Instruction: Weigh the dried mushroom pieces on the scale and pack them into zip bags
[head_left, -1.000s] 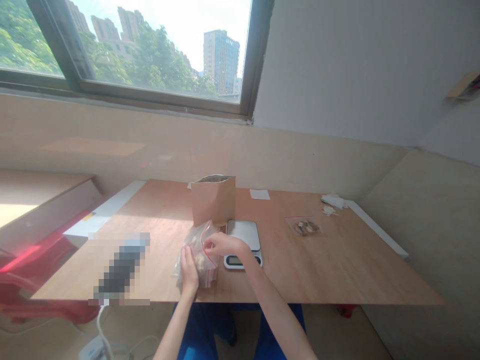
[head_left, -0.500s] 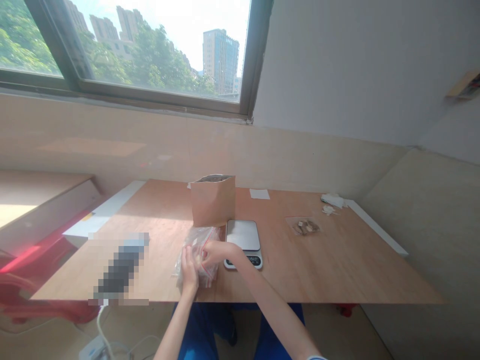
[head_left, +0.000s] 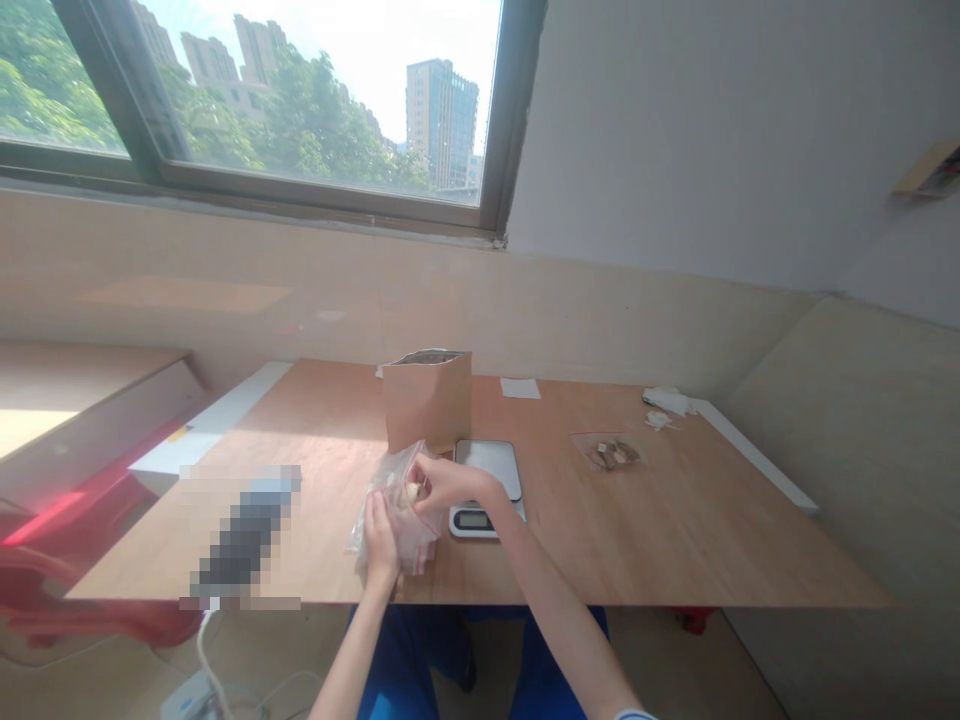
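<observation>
Clear zip-lock bags (head_left: 397, 540) with red seal lines lie bunched at the table's front edge, left of a kitchen scale (head_left: 486, 470). My left hand (head_left: 381, 540) grips them from the left, its fingers pressed against the plastic. From the right, my right hand (head_left: 442, 482) pinches the lifted mouth of the top bag. A small pale spot shows by its fingertips; I cannot tell whether it is a piece or a finger. My right wrist passes over the scale's corner. Behind the bags stands an open brown paper bag (head_left: 427, 405), its contents mostly hidden.
On the right of the wooden table (head_left: 675, 540) lies a clear bag of brown pieces (head_left: 611, 453). A white paper (head_left: 520, 388) and white scraps (head_left: 667, 402) lie farther back. At left, a blurred-out object (head_left: 244, 540) has a white cable. A red chair (head_left: 90, 510) stands beyond.
My right hand has moved up and slightly right, and the top bag's edge has risen with it. The scale's display now shows. My left hand has barely moved.
</observation>
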